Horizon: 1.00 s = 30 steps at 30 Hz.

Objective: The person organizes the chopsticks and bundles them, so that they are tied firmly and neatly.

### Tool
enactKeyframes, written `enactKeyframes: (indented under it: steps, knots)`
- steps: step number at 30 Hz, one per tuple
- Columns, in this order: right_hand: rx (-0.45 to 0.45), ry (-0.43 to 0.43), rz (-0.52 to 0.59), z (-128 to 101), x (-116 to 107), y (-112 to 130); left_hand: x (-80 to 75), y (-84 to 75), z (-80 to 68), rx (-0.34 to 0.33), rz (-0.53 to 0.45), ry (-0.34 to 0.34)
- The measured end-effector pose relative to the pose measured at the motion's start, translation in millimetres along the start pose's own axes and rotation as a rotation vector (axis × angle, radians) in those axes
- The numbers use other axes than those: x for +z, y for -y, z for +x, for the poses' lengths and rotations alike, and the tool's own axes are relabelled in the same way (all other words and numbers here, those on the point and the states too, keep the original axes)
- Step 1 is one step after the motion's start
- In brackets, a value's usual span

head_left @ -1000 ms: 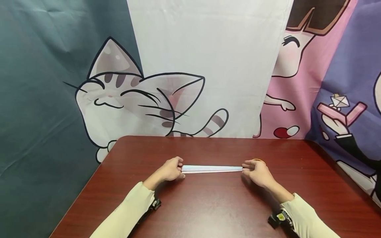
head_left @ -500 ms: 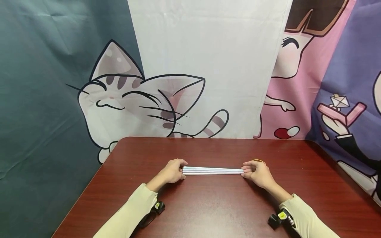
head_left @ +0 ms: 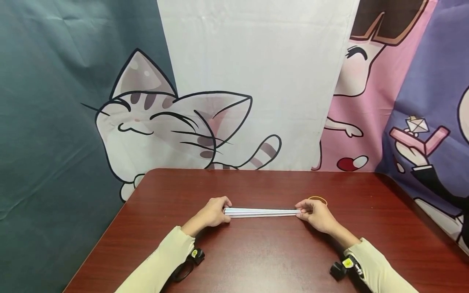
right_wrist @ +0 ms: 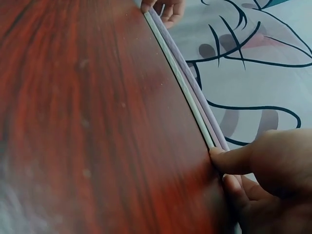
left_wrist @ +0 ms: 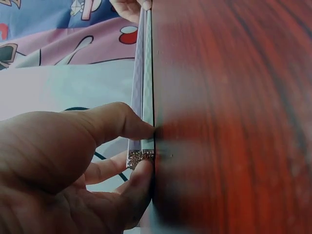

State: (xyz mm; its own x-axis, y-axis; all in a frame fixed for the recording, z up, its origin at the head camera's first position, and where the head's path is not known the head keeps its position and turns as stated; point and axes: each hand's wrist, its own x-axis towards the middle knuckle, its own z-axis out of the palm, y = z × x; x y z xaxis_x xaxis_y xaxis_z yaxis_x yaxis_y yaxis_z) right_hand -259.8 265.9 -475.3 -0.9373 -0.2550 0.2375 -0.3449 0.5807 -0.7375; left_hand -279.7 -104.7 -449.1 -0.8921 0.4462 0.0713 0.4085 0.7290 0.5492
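Observation:
Several slim pastel chopsticks (head_left: 261,213) lie side by side across the table, their thicker ends to the left. At those thick ends my left hand (head_left: 212,212) holds the bundle, thumb on the near side and fingers on the far side. Speckled brownish end faces of the chopsticks (left_wrist: 148,87) show beside the fingers in the left wrist view. My right hand (head_left: 318,215) pinches the narrow tips between thumb and fingers. Pale green and lilac chopsticks (right_wrist: 187,90) run between both hands in the right wrist view.
A thin yellow loop, like a rubber band (head_left: 322,199), lies just behind the right hand. The reddish-brown wooden table (head_left: 256,252) ends at a cartoon-printed cloth backdrop (head_left: 264,81). Each wrist carries a small black camera (head_left: 338,270).
Both hands and the chopsticks have shifted slightly toward me. My left hand has moved a little right, and the right fingers have closed in on the tips. More of the yellow loop shows.

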Motion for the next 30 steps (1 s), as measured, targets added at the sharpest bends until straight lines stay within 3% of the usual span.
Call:
enactKeyframes:
  steps: [11,23,30]
  knots:
    - [-0.092,0.093,-0.028,0.8,-1.6,1.2,-0.3,0.1,-2.3,0.008,0.041,0.046]
    - [-0.107,0.109,-0.035,0.1,-2.4,-2.8,-5.9,8.3,2.2,0.064,0.008,0.094]
    - [-0.109,0.083,-0.041,0.1,-3.5,-7.1,-8.0,7.6,2.4,0.088,0.041,0.137]
